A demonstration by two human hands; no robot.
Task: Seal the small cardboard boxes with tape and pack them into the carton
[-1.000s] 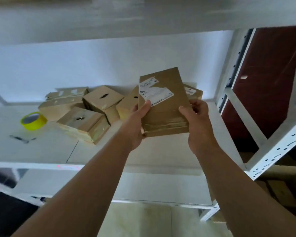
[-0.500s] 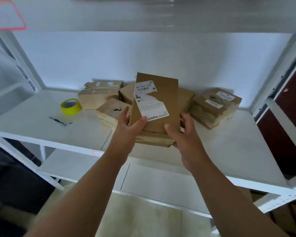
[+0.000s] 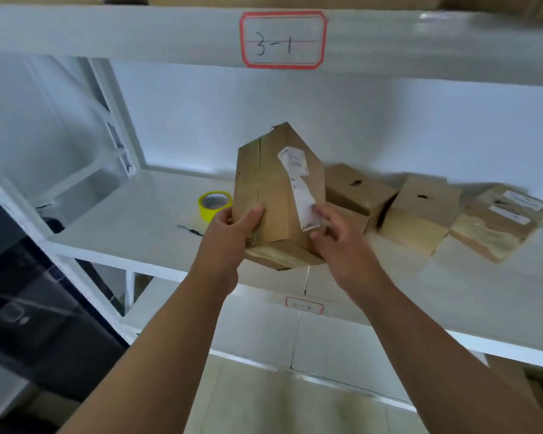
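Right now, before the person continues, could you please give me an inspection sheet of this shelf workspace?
Surface: white shelf board, level, carrying boxes and tape.
Job's things: cardboard box with a white label, held tilted above the shelf; yellow tape roll on the shelf, left of it; small boxes lying to the right; the carton is not identifiable.
Clutter: thin dark item near the tape roll, too small to identify.
Hands: left hand grips the box's left side; right hand holds its lower right, fingers on the label.
Cables: nothing seen.
Surroundings: shelf tag reading 3-1 above; dark object at lower left, blurred.
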